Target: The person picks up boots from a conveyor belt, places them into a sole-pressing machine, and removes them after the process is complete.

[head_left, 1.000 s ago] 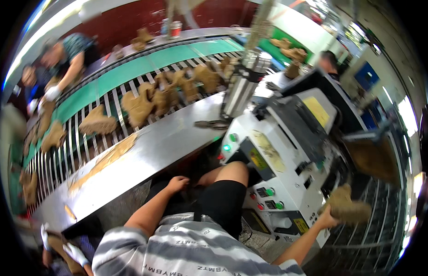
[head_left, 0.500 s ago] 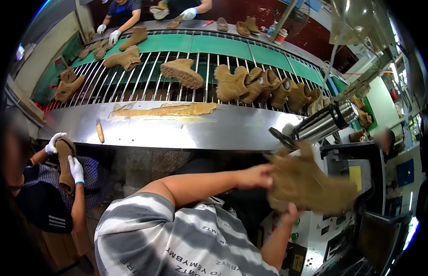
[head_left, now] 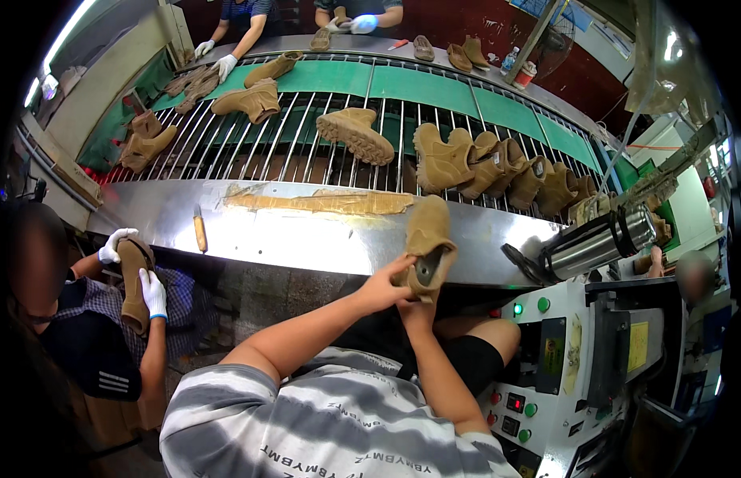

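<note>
I hold a tan suede boot upper (head_left: 428, 245) upright over the steel ledge (head_left: 291, 235) of the conveyor. My left hand (head_left: 384, 287) grips its lower left side, fingers on the open bottom. My right hand (head_left: 418, 312) supports it from below. Both forearms reach up from my striped shirt.
Several tan boots (head_left: 482, 163) lie on the roller conveyor (head_left: 306, 135) beyond the ledge. A gloved person at left holds a boot (head_left: 134, 280). Other gloved workers (head_left: 219, 60) stand across the line. A control panel with buttons (head_left: 537, 366) and a steel cylinder (head_left: 597, 243) stand at right.
I have turned left from the machine and brought the boot upper from my right side up to the steel ledge. Both hands now hold it upright.
</note>
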Tool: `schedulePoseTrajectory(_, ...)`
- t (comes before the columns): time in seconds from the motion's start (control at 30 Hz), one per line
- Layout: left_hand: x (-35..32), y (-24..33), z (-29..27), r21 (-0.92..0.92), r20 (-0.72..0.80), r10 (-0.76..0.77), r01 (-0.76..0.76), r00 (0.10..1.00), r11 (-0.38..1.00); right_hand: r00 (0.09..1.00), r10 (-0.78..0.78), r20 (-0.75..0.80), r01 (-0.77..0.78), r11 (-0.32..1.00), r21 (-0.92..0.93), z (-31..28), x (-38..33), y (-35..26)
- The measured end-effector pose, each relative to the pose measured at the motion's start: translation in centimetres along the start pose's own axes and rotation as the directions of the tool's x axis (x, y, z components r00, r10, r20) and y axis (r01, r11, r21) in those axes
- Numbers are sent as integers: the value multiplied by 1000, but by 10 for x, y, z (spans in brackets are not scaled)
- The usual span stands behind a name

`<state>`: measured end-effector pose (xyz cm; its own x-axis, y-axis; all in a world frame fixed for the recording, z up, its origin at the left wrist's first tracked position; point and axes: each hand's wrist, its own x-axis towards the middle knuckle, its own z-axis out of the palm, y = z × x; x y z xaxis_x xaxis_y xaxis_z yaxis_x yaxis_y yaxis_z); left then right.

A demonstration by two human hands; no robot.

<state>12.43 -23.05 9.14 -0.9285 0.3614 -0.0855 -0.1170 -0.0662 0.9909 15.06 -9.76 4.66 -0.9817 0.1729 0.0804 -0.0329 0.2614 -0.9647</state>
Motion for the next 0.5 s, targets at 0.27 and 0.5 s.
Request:
schedulePoseTrajectory(0.27,86,21,-81,-260,409,-342,467,846,845,972,-99,-212,87,994,-64,-1,5,25)
schedulePoseTrajectory(0.5,264,-56,-219,-268,-692,-183,-12,698,963,977,-59,-205,47,997,-60,2,2,32)
